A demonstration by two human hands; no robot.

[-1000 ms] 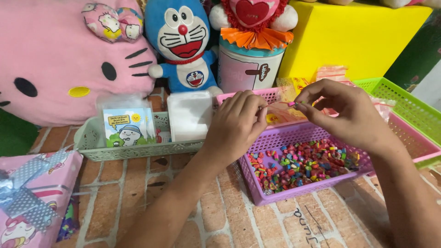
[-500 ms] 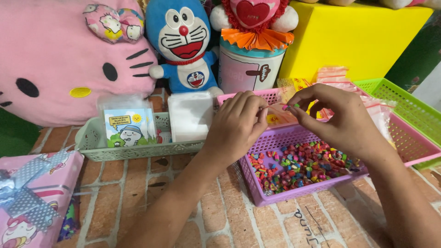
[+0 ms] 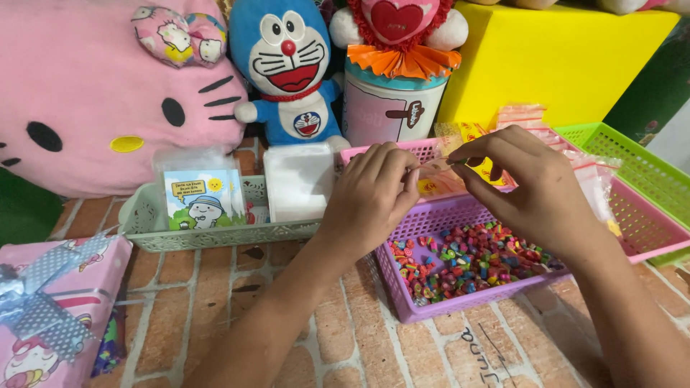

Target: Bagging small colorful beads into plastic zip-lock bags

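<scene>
My left hand (image 3: 374, 197) and my right hand (image 3: 528, 187) meet above a purple basket (image 3: 431, 302) that holds several small colourful beads (image 3: 478, 262). Both pinch a small clear plastic bag (image 3: 440, 164) between fingertips, the left on its left edge and the right on its top right. What is inside the bag is too small to tell. Both forearms reach in from the bottom of the view.
A pale green tray (image 3: 215, 233) with cards and a white pack lies at left. Pink basket (image 3: 647, 223) and green basket (image 3: 632, 162) sit at right. Plush toys, a tin (image 3: 392, 108) and a yellow box (image 3: 560, 61) line the back. A wrapped pink gift (image 3: 50, 302) is at lower left.
My right hand has drawn slightly left and closer to my left hand, and its fingers have closed on the small bag's edge. The left hand has hardly moved.
</scene>
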